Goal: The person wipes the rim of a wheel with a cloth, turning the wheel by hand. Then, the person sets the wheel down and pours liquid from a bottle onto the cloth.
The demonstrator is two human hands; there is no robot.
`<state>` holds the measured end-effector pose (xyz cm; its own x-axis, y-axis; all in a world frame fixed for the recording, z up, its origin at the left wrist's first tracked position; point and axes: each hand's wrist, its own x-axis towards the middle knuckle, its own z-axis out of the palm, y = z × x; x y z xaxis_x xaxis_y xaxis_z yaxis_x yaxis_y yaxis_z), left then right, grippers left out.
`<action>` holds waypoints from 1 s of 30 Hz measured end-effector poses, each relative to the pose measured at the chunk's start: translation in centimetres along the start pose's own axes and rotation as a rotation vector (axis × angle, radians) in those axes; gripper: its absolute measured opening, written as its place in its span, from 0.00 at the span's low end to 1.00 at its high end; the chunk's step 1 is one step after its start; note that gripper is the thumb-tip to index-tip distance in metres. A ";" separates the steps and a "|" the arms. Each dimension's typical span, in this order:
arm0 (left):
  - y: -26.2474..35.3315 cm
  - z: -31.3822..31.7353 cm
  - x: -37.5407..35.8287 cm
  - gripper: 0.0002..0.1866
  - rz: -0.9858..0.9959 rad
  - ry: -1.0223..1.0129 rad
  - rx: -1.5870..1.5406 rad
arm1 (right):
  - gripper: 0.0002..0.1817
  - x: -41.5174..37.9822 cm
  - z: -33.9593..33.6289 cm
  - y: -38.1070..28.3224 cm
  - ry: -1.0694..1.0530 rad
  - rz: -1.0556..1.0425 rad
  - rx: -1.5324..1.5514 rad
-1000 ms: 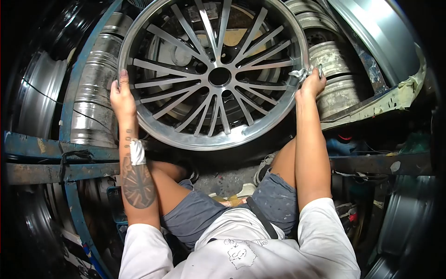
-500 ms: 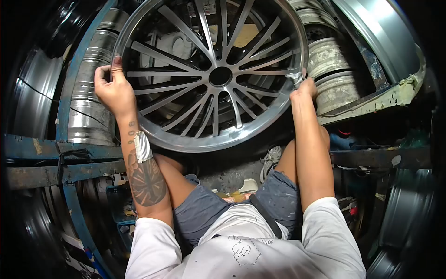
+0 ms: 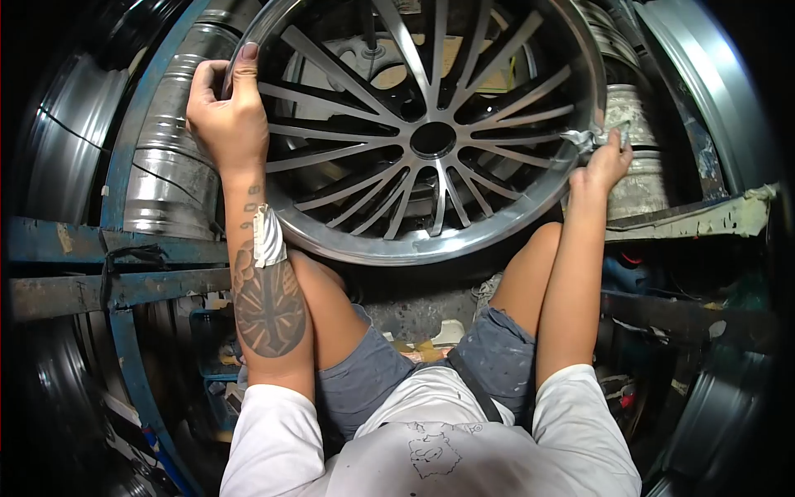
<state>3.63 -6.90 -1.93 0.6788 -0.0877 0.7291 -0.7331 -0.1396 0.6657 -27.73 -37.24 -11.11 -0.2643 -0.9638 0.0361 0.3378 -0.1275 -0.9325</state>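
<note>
A large multi-spoke alloy wheel [image 3: 364, 246], with machined silver spokes and dark recesses, faces me above my knees, its top cut off by the frame. My left hand [image 3: 229, 108] grips its left edge, thumb on the lip and fingers curled round the outside. At the opposite edge, my right hand [image 3: 606, 161] is closed on a crumpled silvery strip [image 3: 585, 141], which lies against the rim's lip. Some of the right fingers are hidden behind the wheel. A similar silvery strip [image 3: 270, 238] is stuck on my left forearm.
Stacked bare rims stand left [image 3: 178, 157] and right [image 3: 633, 112] on blue metal racks [image 3: 124, 286]. A big silver rim [image 3: 704, 83] leans at the upper right. Through the spokes, a yellowish panel [image 3: 397, 76] shows behind the wheel.
The wheel has shifted to the right and turned slightly. My left hand has moved up and right with it, and my right hand has moved right, still holding the silvery strip.
</note>
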 end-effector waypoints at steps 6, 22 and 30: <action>0.6 0.2 -0.2 0.26 -0.044 -0.037 0.093 | 0.28 -1.3 0.6 -0.9 0.060 -0.031 0.036; -1.0 1.4 1.5 0.23 -0.114 -0.040 0.191 | 0.14 6.2 1.0 0.7 -0.114 0.521 0.277; -0.3 2.5 2.0 0.24 -0.269 -0.077 0.332 | 0.19 7.4 2.8 -0.2 -0.385 0.315 -0.026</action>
<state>5.29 -9.52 -1.06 0.8543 -0.0767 0.5141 -0.4843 -0.4764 0.7338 -27.19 -44.96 -9.67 0.2014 -0.9717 -0.1237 0.3233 0.1851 -0.9280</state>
